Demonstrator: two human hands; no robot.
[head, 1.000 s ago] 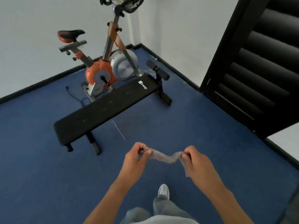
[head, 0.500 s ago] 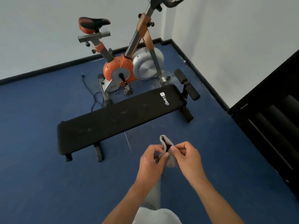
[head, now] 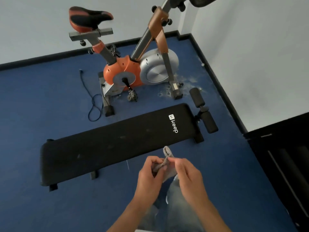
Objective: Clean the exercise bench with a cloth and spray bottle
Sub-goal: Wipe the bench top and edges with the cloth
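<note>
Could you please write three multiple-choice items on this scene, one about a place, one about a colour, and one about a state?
1. Where does the bike stand relative to the bench?
A. Behind it, nearer the wall
B. On top of it
C. In front of it, beside the person's feet

2. What colour is the floor?
A. Green
B. Blue
C. Red

3. What is the state of the cloth?
A. Spread flat on the bench
B. Lying on the floor
C. Held bunched between both hands

Answers:
1 A: the bike stands between the bench and the wall.
2 B: the floor around the bench is blue.
3 C: the left hand and right hand both pinch it, above the floor.
</note>
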